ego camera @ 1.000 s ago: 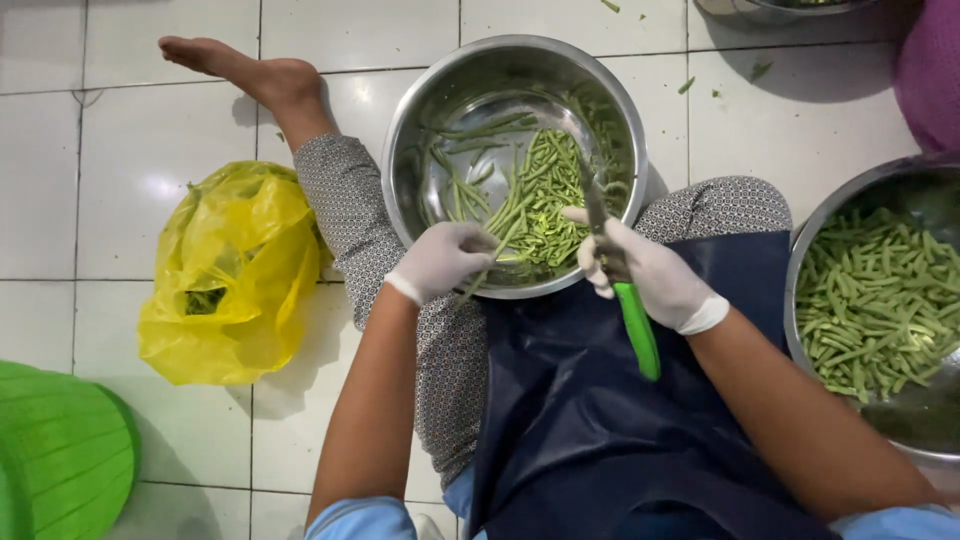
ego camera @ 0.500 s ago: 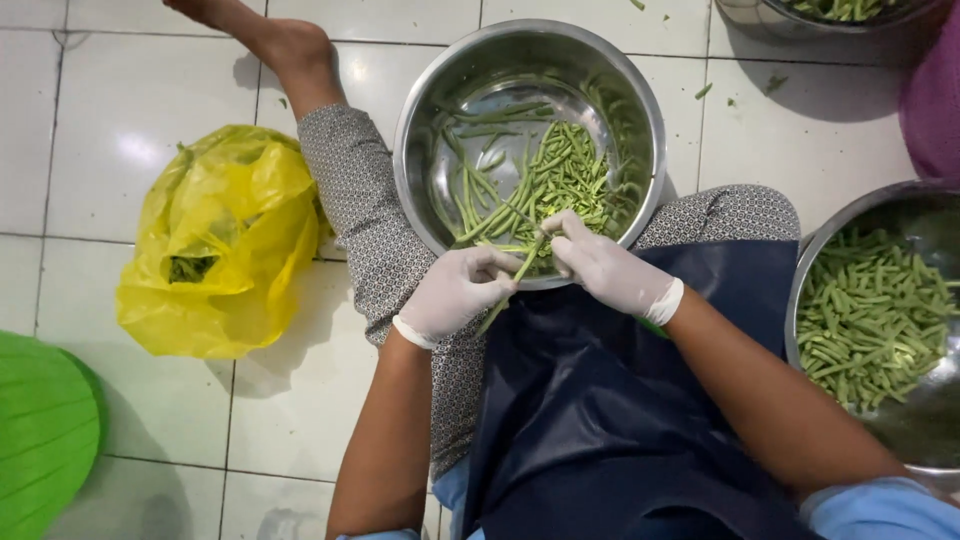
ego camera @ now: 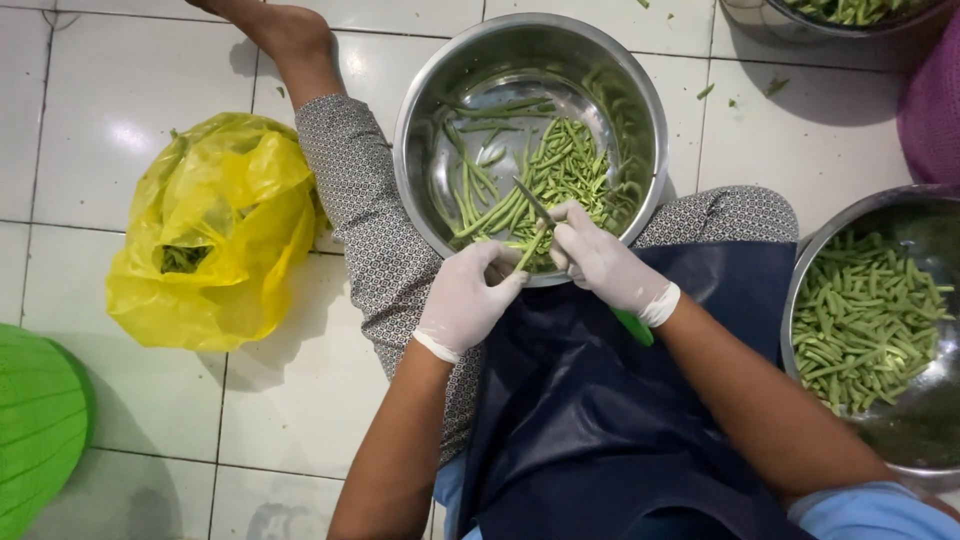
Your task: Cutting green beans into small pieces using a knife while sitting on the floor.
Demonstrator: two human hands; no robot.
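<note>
Head view. The person sits on a white tiled floor (ego camera: 130, 90) with a steel bowl (ego camera: 640, 90) between the legs, likely so that trimmed pieces drop straight in. The left hand (ego camera: 465, 300), in a thin white glove, is closed around the near end of a single green bean (ego camera: 530, 248), pinching it just over the bowl's near rim. The right hand (ego camera: 600, 262), also gloved, grips a knife (ego camera: 535, 205) with the fingers wrapped tight; the dark blade points away over the bowl and meets the bean, and the green handle (ego camera: 634, 327) juts out under the wrist. A heap of long beans (ego camera: 560, 170) lies in the bowl. A second steel bowl (ego camera: 815, 250) at the person's right holds short cut pieces (ego camera: 860, 320), within easy reach. A yellow plastic bag (ego camera: 215, 230) at the left lies open with green scraps inside.

Hidden or unclear: the blade's edge against the bean is too small to resolve; the knife handle is mostly covered by the hand. A green basket (ego camera: 35, 430), a third bowl (ego camera: 850, 15) and a purple cloth (ego camera: 935, 95) are cut by the frame.
</note>
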